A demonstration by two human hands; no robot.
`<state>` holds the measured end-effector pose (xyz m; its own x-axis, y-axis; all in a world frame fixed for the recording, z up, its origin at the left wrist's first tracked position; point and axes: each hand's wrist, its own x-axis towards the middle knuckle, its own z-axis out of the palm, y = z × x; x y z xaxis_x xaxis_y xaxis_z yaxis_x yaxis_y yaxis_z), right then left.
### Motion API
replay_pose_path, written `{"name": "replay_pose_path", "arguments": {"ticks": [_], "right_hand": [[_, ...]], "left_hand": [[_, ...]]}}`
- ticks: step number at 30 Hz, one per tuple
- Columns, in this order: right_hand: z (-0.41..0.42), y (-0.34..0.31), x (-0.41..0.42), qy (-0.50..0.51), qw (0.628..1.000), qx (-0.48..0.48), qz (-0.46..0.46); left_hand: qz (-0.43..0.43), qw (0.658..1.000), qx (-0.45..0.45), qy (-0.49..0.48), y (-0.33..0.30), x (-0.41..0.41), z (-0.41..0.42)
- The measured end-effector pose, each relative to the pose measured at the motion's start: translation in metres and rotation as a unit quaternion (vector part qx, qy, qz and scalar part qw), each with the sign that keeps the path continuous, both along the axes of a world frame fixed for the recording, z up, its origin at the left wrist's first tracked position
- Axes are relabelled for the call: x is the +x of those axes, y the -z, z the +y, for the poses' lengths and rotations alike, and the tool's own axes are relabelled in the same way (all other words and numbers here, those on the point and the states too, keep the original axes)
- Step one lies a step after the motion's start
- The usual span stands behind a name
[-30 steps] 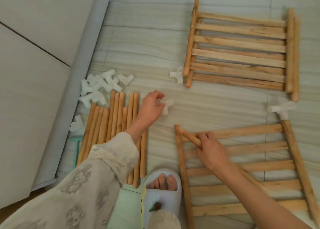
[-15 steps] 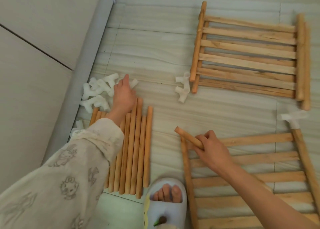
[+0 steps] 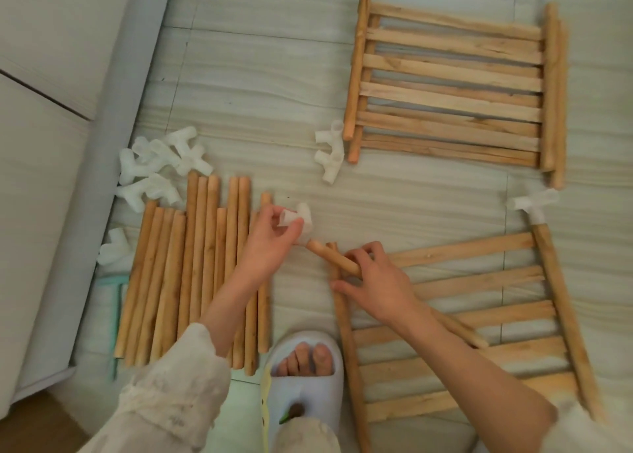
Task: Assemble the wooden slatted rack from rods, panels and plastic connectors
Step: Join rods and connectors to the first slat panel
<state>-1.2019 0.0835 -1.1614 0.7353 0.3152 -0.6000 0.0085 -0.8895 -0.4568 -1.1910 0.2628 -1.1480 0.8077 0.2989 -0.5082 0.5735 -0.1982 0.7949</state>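
Observation:
My left hand [image 3: 270, 243] pinches a white plastic connector [image 3: 297, 220] and holds it against the raised end of a wooden rod [image 3: 334, 257]. My right hand [image 3: 375, 281] grips that rod over the near slatted panel [image 3: 479, 281], which lies flat on the floor at the lower right. This panel's far right rail carries another white connector [image 3: 532, 204]. A second slatted panel [image 3: 452, 89] lies at the upper right, with two connectors [image 3: 330, 152] beside its lower left corner.
Several loose rods [image 3: 191, 267] lie side by side on the tiled floor at the left. A heap of white connectors [image 3: 157, 168] sits above them by the grey wall base [image 3: 113, 164]. My slippered foot [image 3: 305, 360] rests at the bottom centre.
My left hand has come back from the connector heap with a connector and brought it to the rod's end. My right hand still holds the rod.

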Motion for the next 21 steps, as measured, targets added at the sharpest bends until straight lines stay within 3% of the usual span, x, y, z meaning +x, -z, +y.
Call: {"name": "replay_pose_path", "arguments": {"ticks": [6,9,15,17,21], "right_hand": [[0.002,-0.005,0.006,-0.051,0.997,-0.035,0.040],[0.004,-0.009,0.008,-0.083,0.994,-0.059,0.030],[-0.017,-0.024,0.013,-0.036,0.999,-0.034,-0.006],[-0.024,-0.027,0.017,-0.015,1.000,-0.025,-0.007],[-0.027,-0.027,0.022,0.013,1.000,-0.014,0.017]], "left_hand": [[-0.017,0.994,-0.111,0.007,-0.004,-0.004,0.006],[-0.004,0.986,-0.161,-0.043,-0.002,-0.003,0.010],[0.004,0.967,-0.219,-0.127,0.007,-0.005,-0.001],[0.007,0.978,-0.176,-0.114,0.010,-0.003,-0.005],[0.038,0.998,-0.036,0.020,0.013,0.002,-0.013]]}}
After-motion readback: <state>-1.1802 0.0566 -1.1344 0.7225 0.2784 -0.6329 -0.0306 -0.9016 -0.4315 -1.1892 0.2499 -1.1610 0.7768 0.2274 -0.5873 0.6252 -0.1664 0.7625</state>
